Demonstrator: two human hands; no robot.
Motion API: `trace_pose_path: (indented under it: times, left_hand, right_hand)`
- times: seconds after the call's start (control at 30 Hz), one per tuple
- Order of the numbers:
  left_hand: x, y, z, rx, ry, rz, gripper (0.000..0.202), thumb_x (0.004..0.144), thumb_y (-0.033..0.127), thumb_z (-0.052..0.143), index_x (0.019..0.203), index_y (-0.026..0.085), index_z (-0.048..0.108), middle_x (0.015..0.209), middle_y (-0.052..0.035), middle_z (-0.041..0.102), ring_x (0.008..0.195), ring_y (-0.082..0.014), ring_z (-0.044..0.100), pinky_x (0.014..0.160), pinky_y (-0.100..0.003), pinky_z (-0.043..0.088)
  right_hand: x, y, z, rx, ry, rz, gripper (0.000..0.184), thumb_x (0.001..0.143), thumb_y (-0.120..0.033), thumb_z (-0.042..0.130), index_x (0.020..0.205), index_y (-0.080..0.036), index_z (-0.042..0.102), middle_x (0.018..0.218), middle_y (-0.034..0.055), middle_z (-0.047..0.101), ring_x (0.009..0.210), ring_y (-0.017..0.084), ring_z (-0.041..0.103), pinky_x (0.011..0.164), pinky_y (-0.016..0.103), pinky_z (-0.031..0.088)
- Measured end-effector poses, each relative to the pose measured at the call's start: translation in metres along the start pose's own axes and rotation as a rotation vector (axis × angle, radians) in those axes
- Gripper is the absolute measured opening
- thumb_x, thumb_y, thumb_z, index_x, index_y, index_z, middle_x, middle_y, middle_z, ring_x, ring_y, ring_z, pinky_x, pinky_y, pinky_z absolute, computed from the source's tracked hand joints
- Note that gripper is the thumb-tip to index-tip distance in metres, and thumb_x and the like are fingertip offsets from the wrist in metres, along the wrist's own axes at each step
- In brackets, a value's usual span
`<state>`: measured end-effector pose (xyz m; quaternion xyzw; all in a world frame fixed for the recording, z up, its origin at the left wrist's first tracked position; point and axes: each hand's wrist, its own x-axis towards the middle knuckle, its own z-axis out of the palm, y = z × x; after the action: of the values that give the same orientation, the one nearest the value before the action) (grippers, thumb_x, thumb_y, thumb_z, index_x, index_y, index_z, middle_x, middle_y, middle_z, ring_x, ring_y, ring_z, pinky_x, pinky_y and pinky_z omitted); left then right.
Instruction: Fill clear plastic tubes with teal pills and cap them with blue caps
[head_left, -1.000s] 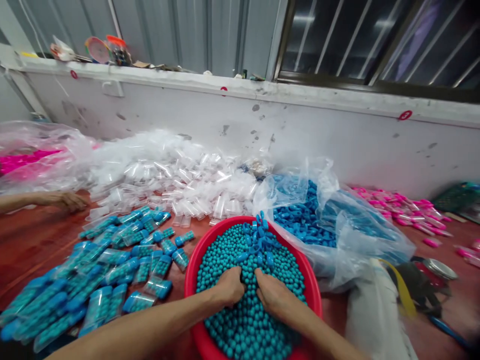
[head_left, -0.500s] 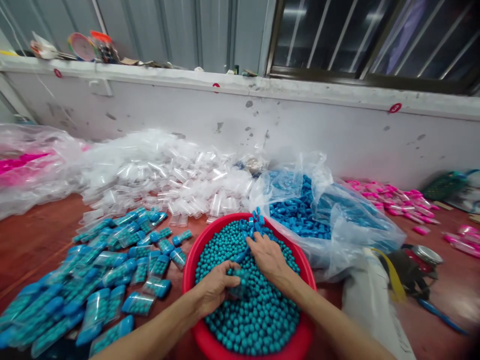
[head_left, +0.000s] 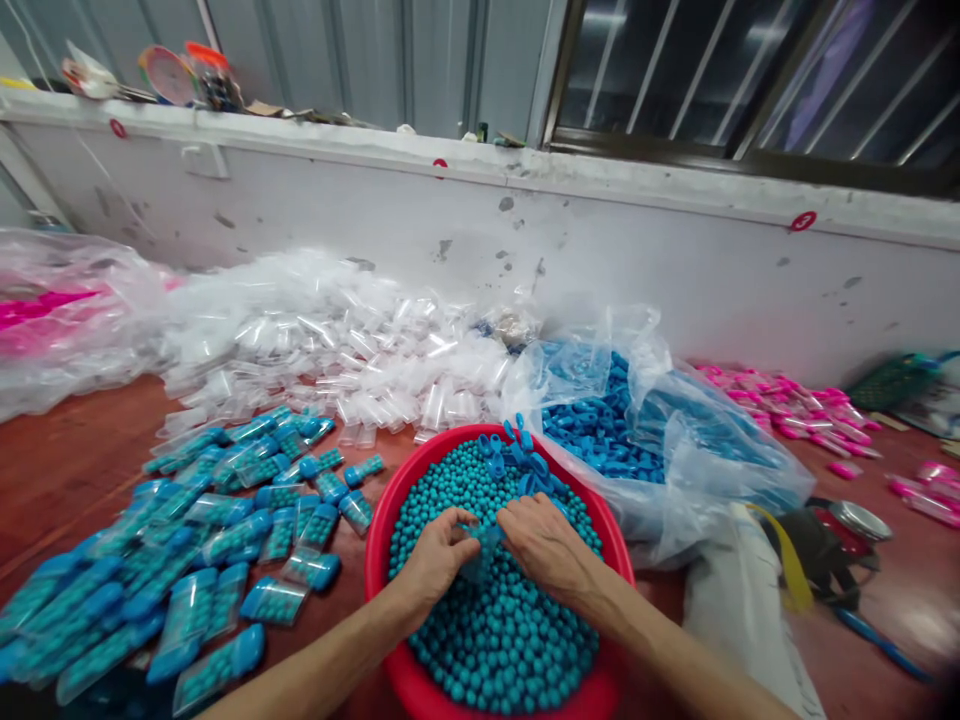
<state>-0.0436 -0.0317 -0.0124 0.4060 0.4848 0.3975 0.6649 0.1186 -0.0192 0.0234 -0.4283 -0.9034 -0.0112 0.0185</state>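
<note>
A red basin (head_left: 379, 545) full of teal beads (head_left: 517, 640) stands in front of me. Over the beads, my left hand (head_left: 439, 560) pinches a small clear plastic container (head_left: 484, 562), partly hidden and blurred, with teal beads showing through it. My right hand (head_left: 546, 545) is closed beside the container's far end, fingers curled; what it grips is hidden by the fingers. Just beyond, several loose blue caps (head_left: 517, 455) lie on the beads at the basin's back rim.
Bead-filled containers with blue caps (head_left: 187, 540) are heaped at left. Behind lie empty clear containers (head_left: 390, 360). An open plastic bag (head_left: 720, 470) of blue caps (head_left: 607, 440) touches the basin's right side. Pink pieces (head_left: 802, 405), a white sack (head_left: 742, 610) and a metal-topped red object (head_left: 859, 520) are further right.
My right hand has drawn back from the blue caps toward the container in my left hand. The blue cap visible between the hands earlier is now hidden. The view has shifted slightly.
</note>
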Motion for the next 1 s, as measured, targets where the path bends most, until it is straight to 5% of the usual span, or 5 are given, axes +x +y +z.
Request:
trace_pose_path:
  times: [0.27,0.4,0.57,0.77,1.0]
  left_hand:
    - [-0.011,0.012,0.000,0.017,0.010,-0.046,0.028,0.061,0.033,0.060,0.076,0.019,0.042,0.059,0.0056,0.051,0.057,-0.0101,0.050,0.054,-0.021,0.036]
    - [-0.012,0.011,0.002,0.029,-0.082,0.045,0.027,0.063,0.033,0.059,0.078,0.019,0.041,0.057,0.0074,0.044,0.054,-0.0079,0.042,0.054,-0.020,0.032]
    - [-0.010,0.007,0.000,0.084,-0.068,0.131,0.022,0.066,0.032,0.057,0.079,0.018,0.045,0.058,0.0082,0.036,0.051,-0.0058,0.033,0.050,-0.019,0.028]
    - [-0.013,0.009,-0.003,0.119,-0.021,0.011,0.025,0.066,0.037,0.055,0.080,0.020,0.043,0.064,0.0056,0.044,0.059,-0.0098,0.046,0.044,-0.017,0.032]
    - [-0.012,0.012,-0.006,0.121,0.011,-0.013,0.032,0.067,0.043,0.055,0.085,0.021,0.042,0.066,0.0048,0.049,0.060,-0.0111,0.052,0.044,-0.017,0.038]
  right_hand:
    - [0.004,0.011,0.003,1.024,0.066,0.158,0.012,0.070,-0.012,0.051,0.074,-0.019,0.042,0.084,-0.0026,0.058,0.072,0.011,0.051,0.062,0.021,0.039]
    - [0.009,0.008,0.002,0.867,0.189,0.228,0.008,0.076,-0.022,0.053,0.080,-0.019,0.046,0.065,-0.0054,0.050,0.057,0.010,0.045,0.053,0.020,0.035]
    - [0.008,-0.003,0.004,0.530,0.176,0.050,0.020,0.087,-0.028,0.042,0.098,-0.018,0.055,0.085,0.0043,0.057,0.081,0.017,0.053,0.073,0.027,0.041]
    - [-0.011,-0.006,0.019,0.611,0.080,0.048,0.034,0.090,-0.028,0.035,0.120,-0.017,0.049,0.114,0.0089,0.059,0.103,0.019,0.053,0.087,0.030,0.041]
    - [-0.013,-0.004,0.007,0.627,0.130,0.223,0.037,0.089,-0.026,0.034,0.122,-0.018,0.048,0.109,0.0099,0.060,0.100,0.020,0.054,0.086,0.033,0.041]
